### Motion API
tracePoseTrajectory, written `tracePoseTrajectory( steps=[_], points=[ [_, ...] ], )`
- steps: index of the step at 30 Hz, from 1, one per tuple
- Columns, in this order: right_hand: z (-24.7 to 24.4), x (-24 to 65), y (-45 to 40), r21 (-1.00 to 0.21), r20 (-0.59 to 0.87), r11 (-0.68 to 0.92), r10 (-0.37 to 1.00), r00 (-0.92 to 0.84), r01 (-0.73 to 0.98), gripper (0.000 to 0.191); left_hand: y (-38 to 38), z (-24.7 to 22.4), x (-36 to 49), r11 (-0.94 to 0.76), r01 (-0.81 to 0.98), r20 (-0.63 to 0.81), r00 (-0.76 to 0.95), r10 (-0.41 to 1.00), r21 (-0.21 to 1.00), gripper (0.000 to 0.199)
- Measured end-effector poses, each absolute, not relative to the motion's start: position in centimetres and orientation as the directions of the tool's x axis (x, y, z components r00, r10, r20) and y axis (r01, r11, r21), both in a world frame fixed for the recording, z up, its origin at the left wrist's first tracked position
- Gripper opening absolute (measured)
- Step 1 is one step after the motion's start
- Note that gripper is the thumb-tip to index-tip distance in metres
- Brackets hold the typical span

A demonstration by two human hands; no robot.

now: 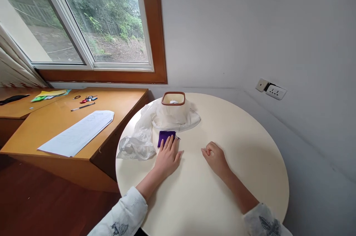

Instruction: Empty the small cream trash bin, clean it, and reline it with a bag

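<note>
A small dark purple fabric square (pixel 166 136), perhaps a pouch, lies on the round cream table (pixel 250 139), with thin strands at its right corner. My left hand (pixel 167 156) rests flat with fingers spread, the fingertips on the lower edge of the purple fabric. To the right, above bare tabletop, my right hand (pixel 215 158) is curled, thumb and forefinger pinched together. Whatever that pinch holds, if anything, is too small or hidden to make out.
Behind the purple fabric stands a brown-rimmed bin (pixel 174 113) with white scraps inside. A crumpled clear plastic bag (pixel 139 143) spreads at its left. The adjoining wooden desk (pixel 130 99) holds papers (pixel 80 132), a pen (pixel 82 107) and keys (pixel 89 99).
</note>
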State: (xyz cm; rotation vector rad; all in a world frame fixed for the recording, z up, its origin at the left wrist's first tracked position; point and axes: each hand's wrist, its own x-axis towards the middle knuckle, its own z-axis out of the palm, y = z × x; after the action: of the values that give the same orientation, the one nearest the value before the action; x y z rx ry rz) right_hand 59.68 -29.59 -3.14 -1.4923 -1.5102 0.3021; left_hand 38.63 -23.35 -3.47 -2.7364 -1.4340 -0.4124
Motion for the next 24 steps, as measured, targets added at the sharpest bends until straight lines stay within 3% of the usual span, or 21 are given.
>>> tracePoseTrajectory(
  steps=[5, 10, 15, 24],
  points=[
    [-2.1, 61.5, -33.0, -0.488, 0.424, 0.210, 0.905, 0.020, 0.847, 0.011, -26.4, -2.0, 36.8, -0.782, 0.617, 0.184, 0.761, 0.622, 0.094, 0.057],
    [-2.7, 61.5, -35.6, -0.292, 0.234, 0.266, 0.951, -0.201, 0.919, 0.054, -28.3, -1.1, 35.0, -0.834, 0.546, 0.118, 0.825, 0.552, 0.084, 0.060],
    [-3.3, 61.1, -36.4, -0.261, 0.103, 0.276, 0.961, -0.257, 0.925, 0.057, -28.3, -1.2, 34.6, -0.826, 0.558, 0.100, 0.820, 0.564, 0.084, 0.059],
    [-2.7, 60.7, -36.4, -0.247, 0.035, 0.244, 0.969, -0.243, 0.938, 0.055, -28.2, -1.8, 34.6, -0.834, 0.548, 0.091, 0.829, 0.552, 0.071, 0.058]
  ],
)
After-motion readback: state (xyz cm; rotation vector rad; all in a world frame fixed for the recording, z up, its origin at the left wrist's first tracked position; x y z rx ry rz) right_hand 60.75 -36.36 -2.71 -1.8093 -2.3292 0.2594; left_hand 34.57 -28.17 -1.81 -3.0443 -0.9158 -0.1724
